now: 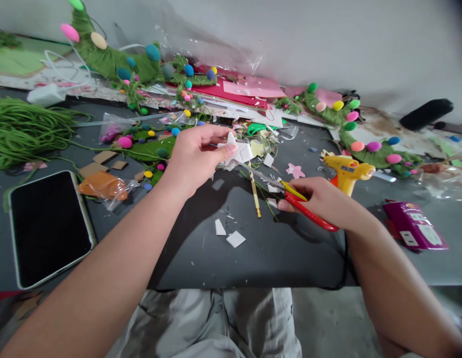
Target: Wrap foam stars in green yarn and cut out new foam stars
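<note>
My left hand is raised over the dark table and pinches a small white foam piece between thumb and fingers. My right hand grips red-and-yellow scissors by the handles. Their blades point left and reach the white piece. White offcuts lie on the table below the hands. A thin pencil-like stick lies under the blades.
A tablet lies at the left, next to an orange packet. Green cord is piled at far left. A yellow glue gun and a purple packet sit at the right. Green wreaths with coloured pompoms line the back.
</note>
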`<control>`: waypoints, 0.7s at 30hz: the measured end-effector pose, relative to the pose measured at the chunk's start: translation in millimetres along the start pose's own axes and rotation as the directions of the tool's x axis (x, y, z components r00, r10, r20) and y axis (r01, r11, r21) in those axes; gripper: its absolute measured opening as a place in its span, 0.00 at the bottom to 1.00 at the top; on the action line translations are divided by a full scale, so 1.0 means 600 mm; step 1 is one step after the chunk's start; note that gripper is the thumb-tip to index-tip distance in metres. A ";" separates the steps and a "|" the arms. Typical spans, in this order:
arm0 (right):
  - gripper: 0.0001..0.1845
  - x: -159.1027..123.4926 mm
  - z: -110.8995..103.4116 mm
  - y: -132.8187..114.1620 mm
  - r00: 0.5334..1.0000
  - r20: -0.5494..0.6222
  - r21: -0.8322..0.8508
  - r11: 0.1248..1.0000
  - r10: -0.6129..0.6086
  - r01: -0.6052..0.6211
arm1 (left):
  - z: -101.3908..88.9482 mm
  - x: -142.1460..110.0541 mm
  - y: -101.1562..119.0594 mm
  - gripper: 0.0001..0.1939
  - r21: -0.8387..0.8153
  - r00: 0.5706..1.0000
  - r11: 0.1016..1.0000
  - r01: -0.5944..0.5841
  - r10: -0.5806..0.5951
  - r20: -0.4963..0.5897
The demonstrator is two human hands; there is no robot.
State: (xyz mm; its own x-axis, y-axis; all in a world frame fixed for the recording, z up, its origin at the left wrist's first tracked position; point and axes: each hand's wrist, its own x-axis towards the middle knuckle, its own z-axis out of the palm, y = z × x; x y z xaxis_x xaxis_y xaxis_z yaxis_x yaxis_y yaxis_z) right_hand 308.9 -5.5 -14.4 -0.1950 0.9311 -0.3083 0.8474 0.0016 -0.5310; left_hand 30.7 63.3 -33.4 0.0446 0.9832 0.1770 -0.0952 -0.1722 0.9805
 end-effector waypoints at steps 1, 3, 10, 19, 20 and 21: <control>0.38 0.000 -0.001 0.000 1.000 -0.010 -0.001 1.000 -0.001 0.001 | 0.000 0.000 0.000 0.13 0.002 1.000 1.000 0.003 -0.003 -0.001; 0.39 -0.001 -0.003 0.000 1.000 -0.031 -0.011 1.000 -0.002 0.001 | 0.000 0.000 0.001 0.13 0.008 1.000 1.000 0.004 -0.004 -0.001; 0.41 -0.001 -0.004 0.000 0.999 -0.050 -0.029 1.000 0.004 -0.005 | -0.003 0.000 0.002 0.13 0.002 1.000 1.000 0.019 -0.019 0.002; 0.38 0.000 -0.010 0.009 1.000 -0.022 0.026 1.000 0.016 -0.015 | -0.004 0.004 0.012 0.10 -0.108 0.992 0.990 0.095 -0.103 -0.071; 0.38 0.000 -0.010 0.010 0.999 -0.042 0.049 0.999 0.008 -0.006 | -0.003 0.004 0.014 0.11 -0.125 0.989 0.985 0.119 -0.129 -0.076; 0.38 0.001 -0.010 0.011 0.998 -0.065 0.073 0.997 -0.001 0.006 | -0.002 0.003 0.015 0.11 -0.139 0.986 0.981 0.136 -0.148 -0.077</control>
State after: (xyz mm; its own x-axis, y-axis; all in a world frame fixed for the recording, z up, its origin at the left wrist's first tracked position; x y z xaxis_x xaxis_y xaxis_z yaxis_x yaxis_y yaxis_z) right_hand 317.3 -2.8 -12.9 -0.1635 0.9529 -0.2554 0.8076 -0.0194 -0.5894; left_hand 28.8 63.4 -24.5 -0.0189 0.9996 0.0230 -0.2259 -0.0267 0.9738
